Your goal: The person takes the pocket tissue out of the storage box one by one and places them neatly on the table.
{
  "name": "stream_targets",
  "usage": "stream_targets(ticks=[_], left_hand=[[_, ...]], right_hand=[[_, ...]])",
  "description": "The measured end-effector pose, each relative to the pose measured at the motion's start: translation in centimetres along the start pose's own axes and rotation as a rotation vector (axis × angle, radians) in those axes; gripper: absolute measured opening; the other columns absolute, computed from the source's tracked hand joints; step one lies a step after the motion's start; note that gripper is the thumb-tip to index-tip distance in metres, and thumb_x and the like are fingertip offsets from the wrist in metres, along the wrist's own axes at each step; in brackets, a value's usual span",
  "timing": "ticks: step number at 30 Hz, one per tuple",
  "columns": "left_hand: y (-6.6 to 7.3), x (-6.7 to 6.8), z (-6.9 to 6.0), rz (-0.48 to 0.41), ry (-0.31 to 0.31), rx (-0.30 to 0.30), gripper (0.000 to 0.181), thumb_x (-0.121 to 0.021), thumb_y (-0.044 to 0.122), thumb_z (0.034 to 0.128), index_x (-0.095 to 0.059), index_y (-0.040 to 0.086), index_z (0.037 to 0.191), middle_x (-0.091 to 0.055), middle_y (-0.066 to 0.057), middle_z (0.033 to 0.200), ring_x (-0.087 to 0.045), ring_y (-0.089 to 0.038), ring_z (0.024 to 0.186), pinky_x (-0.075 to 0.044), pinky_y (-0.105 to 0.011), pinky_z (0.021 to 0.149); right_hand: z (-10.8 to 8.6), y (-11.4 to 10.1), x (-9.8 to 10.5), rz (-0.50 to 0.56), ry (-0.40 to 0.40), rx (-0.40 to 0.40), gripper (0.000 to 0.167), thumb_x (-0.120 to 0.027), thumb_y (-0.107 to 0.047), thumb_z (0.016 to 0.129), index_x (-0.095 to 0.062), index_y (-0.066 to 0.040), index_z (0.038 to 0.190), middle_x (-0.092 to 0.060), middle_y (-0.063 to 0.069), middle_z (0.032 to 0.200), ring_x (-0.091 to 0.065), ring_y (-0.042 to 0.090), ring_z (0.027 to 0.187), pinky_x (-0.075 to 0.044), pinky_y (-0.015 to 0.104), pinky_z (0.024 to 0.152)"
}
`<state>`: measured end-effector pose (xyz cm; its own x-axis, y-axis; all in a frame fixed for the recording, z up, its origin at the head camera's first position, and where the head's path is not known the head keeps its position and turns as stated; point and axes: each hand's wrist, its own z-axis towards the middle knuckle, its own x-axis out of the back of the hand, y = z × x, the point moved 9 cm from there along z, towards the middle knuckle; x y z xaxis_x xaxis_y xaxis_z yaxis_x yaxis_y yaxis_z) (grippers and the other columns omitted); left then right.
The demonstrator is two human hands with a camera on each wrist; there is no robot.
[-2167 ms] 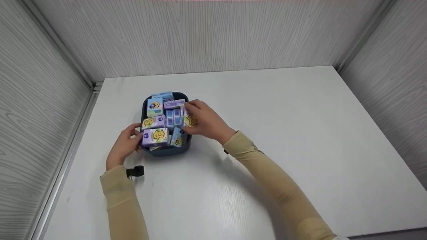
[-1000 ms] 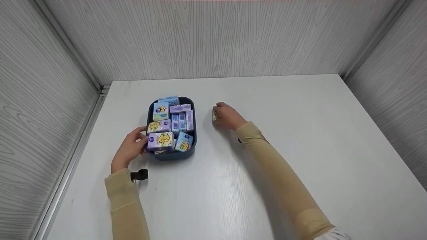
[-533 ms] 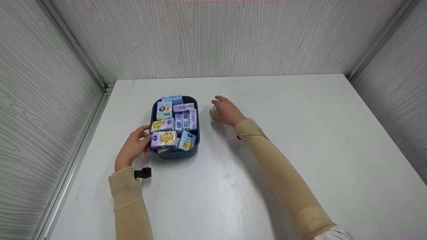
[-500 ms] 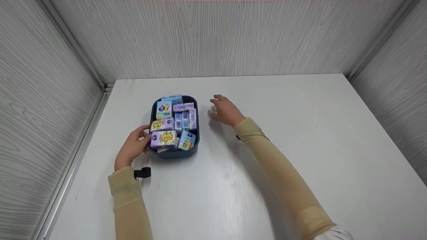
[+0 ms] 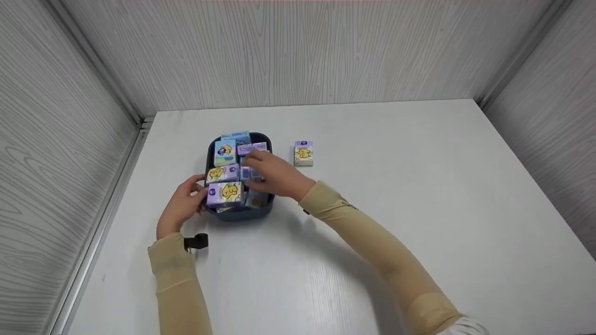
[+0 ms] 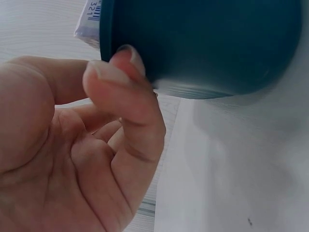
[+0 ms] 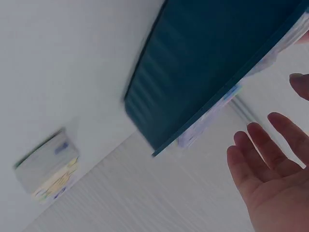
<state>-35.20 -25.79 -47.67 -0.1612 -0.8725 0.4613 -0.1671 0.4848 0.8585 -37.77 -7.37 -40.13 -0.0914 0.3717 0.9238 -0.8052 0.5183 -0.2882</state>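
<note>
A dark blue-green plastic bin [image 5: 237,215] stands on the white table, filled with small purple and blue box-shaped packs printed with yellow cartoon animals. My left hand [image 5: 182,204] holds the bin's left side near the front; in the left wrist view its bent fingers [image 6: 140,113] meet the wall at the rim. Over the bin's right half is my right hand [image 5: 279,177], fingers spread and slightly bent, hiding several packs beneath. The right wrist view shows nothing in its fingers [image 7: 263,154]. One purple pack [image 5: 303,153] lies alone on the table, right of the bin.
A white table [image 5: 396,195] extends to the right and front of the bin. Pale wood-grain panels [image 5: 298,51] rise at the back and both sides. A black wrist camera [image 5: 196,241] sits on the left sleeve.
My right hand took a purple pack from the bin's right side, set it on the table and let go, then came back left over the bin. The left hand stayed at the bin.
</note>
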Motion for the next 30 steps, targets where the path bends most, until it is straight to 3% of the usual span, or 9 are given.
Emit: stream_targets(ticks=[4, 7, 17, 24, 30], left_hand=[[-0.1, -0.1, 0.1, -0.002, -0.006, -0.004, 0.05, -0.045, 0.019, 0.1016, -0.03, 0.009, 0.148, -0.05, -0.015, 0.107, -0.055, -0.019, 0.073, -0.05, -0.03, 0.064], [-0.2, -0.2, 0.1, -0.004, -0.011, 0.003, 0.05, -0.045, 0.02, 0.1018, -0.03, 0.009, 0.149, -0.05, -0.015, 0.108, -0.055, -0.019, 0.073, -0.05, -0.031, 0.065], [-0.1, 0.2, 0.0, 0.007, -0.01, 0.014, 0.05, -0.044, 0.022, 0.1027, -0.029, 0.01, 0.149, -0.048, -0.016, 0.111, -0.055, -0.019, 0.076, -0.049, -0.027, 0.064], [0.5, 0.0, -0.1, -0.013, -0.014, -0.037, 0.051, -0.045, 0.021, 0.1024, -0.028, 0.005, 0.148, -0.049, -0.014, 0.104, -0.054, -0.015, 0.07, -0.049, -0.026, 0.06], [0.4, 0.2, 0.0, -0.011, -0.015, -0.034, 0.052, -0.047, 0.023, 0.1017, -0.029, 0.006, 0.148, -0.049, -0.015, 0.106, -0.054, -0.015, 0.069, -0.05, -0.027, 0.061]], right_hand=[[0.0, -3.1, -1.9, 0.013, -0.049, 0.095, 0.049, -0.066, -0.04, 0.089, -0.058, -0.009, 0.126, -0.053, 0.003, 0.12, -0.05, 0.012, 0.107, -0.041, 0.023, 0.093], [0.0, -4.2, -2.9, -0.004, -0.086, 0.099, 0.052, -0.068, -0.044, 0.086, -0.058, -0.011, 0.125, -0.051, 0.003, 0.119, -0.048, 0.012, 0.105, -0.04, 0.023, 0.092], [0.5, -3.2, -4.0, 0.075, -0.133, -0.006, 0.053, -0.072, -0.032, 0.085, -0.052, -0.012, 0.131, -0.049, 0.001, 0.121, -0.05, 0.008, 0.097, -0.043, 0.021, 0.087], [0.2, -3.3, -3.3, 0.109, -0.098, 0.037, 0.056, -0.069, -0.028, 0.087, -0.05, -0.009, 0.136, -0.054, 0.003, 0.124, -0.052, 0.009, 0.097, -0.043, 0.022, 0.086], [-0.5, -2.0, -0.5, 0.142, 0.018, 0.043, 0.054, -0.069, -0.028, 0.088, -0.051, -0.009, 0.134, -0.054, 0.002, 0.127, -0.051, 0.011, 0.11, -0.04, 0.024, 0.095]])
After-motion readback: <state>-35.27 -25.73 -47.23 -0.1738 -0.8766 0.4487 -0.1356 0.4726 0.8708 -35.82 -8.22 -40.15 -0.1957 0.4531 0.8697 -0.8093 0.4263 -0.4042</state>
